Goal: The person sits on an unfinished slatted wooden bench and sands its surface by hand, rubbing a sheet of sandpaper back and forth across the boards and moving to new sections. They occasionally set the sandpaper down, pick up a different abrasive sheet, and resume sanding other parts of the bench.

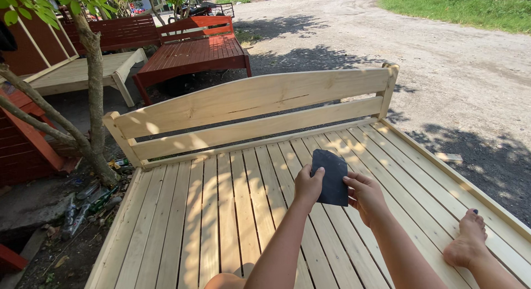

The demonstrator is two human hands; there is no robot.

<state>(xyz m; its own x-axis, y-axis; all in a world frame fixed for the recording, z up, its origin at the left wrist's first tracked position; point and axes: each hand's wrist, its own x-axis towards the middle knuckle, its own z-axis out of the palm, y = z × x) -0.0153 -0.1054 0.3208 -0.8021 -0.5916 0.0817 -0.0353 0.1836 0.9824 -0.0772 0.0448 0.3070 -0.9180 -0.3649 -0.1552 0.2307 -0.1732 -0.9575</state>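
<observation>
Dark sheet of sandpaper: flat, roughly rectangular with slightly rounded corners, matte charcoal-black face, held upright above the slats near the middle of the bed frame. Left hand closed on its left edge, thumb on the near face, fingers hidden behind. Right hand pinching its right edge, fingers curled onto the sheet. Both hands are holding the sheet between them.

Unpainted wooden bed frame: pale raw timber, long parallel slats with narrow gaps, smooth planed surface with visible grain and a few knots, dappled by leaf shadow. Headboard: two horizontal boards, the upper one with a gently arched top edge, set between two square posts with bevelled caps. Raised side rails run along both long edges.

Bare foot: resting on the slats at the right, dark-painted toenails.

Red-stained wooden bed frame: same slatted build, glossy reddish-brown finish, standing beyond the headboard. A second pale frame lies to its left.

Tree trunk: slender, rough grey bark, forking low beside the left rail. Discarded bottles and litter lie on dark soil at its base.

Gravel road: light grey, coarse, bordered by a grass verge.
</observation>
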